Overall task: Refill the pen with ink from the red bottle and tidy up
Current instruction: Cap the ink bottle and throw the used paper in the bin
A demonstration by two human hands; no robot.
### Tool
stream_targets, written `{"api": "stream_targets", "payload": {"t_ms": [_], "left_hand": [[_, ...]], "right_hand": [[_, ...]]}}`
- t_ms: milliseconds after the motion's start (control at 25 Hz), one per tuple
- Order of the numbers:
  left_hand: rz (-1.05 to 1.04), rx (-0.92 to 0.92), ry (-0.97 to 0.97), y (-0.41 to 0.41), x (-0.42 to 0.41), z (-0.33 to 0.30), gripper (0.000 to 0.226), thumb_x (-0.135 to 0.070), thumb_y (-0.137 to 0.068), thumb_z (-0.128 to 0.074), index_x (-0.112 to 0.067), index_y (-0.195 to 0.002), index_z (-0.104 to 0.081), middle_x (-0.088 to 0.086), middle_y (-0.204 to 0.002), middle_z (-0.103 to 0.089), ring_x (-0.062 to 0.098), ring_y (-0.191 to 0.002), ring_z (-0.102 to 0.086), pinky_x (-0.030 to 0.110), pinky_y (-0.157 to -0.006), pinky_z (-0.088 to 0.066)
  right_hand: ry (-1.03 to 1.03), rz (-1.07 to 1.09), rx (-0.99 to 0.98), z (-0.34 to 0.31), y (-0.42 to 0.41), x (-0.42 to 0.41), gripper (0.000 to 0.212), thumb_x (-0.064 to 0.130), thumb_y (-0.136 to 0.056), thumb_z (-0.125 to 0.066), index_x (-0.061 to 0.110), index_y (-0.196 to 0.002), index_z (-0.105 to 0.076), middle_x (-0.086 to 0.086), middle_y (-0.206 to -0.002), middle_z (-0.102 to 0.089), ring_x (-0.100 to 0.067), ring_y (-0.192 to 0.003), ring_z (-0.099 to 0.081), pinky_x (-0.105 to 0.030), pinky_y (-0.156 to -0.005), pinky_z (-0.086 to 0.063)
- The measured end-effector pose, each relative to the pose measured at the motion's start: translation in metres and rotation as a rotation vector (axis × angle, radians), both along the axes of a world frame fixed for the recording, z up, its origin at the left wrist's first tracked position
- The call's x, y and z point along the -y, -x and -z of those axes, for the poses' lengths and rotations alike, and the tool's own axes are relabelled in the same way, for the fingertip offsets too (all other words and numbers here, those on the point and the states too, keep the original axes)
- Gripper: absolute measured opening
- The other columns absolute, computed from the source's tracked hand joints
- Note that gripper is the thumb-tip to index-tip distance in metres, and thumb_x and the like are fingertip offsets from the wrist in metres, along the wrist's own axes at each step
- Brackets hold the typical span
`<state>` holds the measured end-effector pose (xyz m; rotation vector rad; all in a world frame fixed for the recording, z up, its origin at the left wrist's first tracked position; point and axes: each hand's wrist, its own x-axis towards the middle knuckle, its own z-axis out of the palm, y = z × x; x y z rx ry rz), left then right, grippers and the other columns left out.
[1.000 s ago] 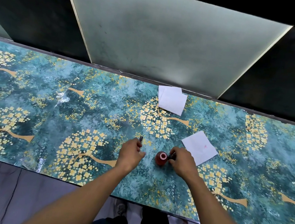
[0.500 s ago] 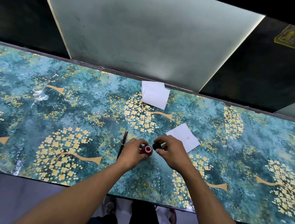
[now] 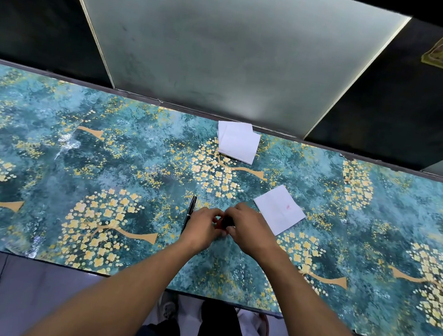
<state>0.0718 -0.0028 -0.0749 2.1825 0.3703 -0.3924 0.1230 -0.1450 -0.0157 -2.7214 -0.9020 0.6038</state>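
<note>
**Kid:** What are your hands doing?

**Me:** My left hand [image 3: 203, 228] is curled round the little red bottle [image 3: 217, 224]. You can only see a tiny bit of red between my fingers. My right hand [image 3: 246, 231] pinches the black cap [image 3: 227, 222] right on top of it. Both hands are close together, near the middle of the counter [image 3: 130, 173], a bit toward its front edge.

**Kid:** Where is the pen?

**Me:** The pen [image 3: 189, 212] lies on the counter just beside my left hand, on the side away from the bottle. Nobody holds it. It looks all in one piece.

**Kid:** So are you done?

**Me:** I think the filling part is done, and I am putting the cap on the bottle now. I can't tell if it is tight. After that I guess I must tidy. One white tissue [image 3: 279, 209] near my right hand has a small red spot on it, so it likely needs to go away.

**Kid:** What else is there?

**Me:** A few clean tissues [image 3: 238, 144] sit in a stack by the back edge. The counter has a blue-green cover with yellow flower trees. Behind it is a pale frosted panel [image 3: 230, 43] with dark walls on both sides. Down below I see the grey floor [image 3: 33, 284].
</note>
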Motion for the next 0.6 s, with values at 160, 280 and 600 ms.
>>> {"api": "stream_targets", "payload": {"t_ms": [160,280,600], "left_hand": [[0.019,0.011,-0.014,0.001,0.000,0.005,0.038,-0.023,-0.075,-0.077,-0.030,-0.111,-0.068,0.001,-0.099,-0.065,0.019,-0.082,-0.066,0.043,-0.079,-0.057],[0.012,0.031,-0.023,0.001,0.000,0.008,0.037,-0.020,-0.076,-0.071,-0.027,-0.112,-0.070,0.004,-0.100,-0.066,0.019,-0.081,-0.067,0.041,-0.077,-0.058],[0.012,0.028,-0.006,0.000,0.000,0.011,0.044,-0.029,-0.078,-0.080,-0.025,-0.119,-0.068,0.004,-0.107,-0.063,0.020,-0.089,-0.066,0.038,-0.085,-0.055]], "right_hand": [[0.045,0.011,0.021,-0.001,0.000,-0.005,0.020,0.032,-0.092,-0.063,0.017,-0.105,-0.062,-0.006,-0.104,-0.057,-0.030,-0.092,-0.061,-0.042,-0.072,-0.051],[0.119,0.052,0.074,0.000,0.000,-0.008,0.032,0.048,-0.095,-0.058,0.016,-0.099,-0.061,-0.008,-0.098,-0.063,-0.031,-0.092,-0.063,-0.037,-0.066,-0.044],[0.022,0.003,-0.074,-0.009,0.005,0.015,0.039,0.041,-0.093,-0.063,0.035,-0.130,-0.051,0.003,-0.116,-0.060,-0.023,-0.101,-0.063,-0.041,-0.079,-0.053]]}}
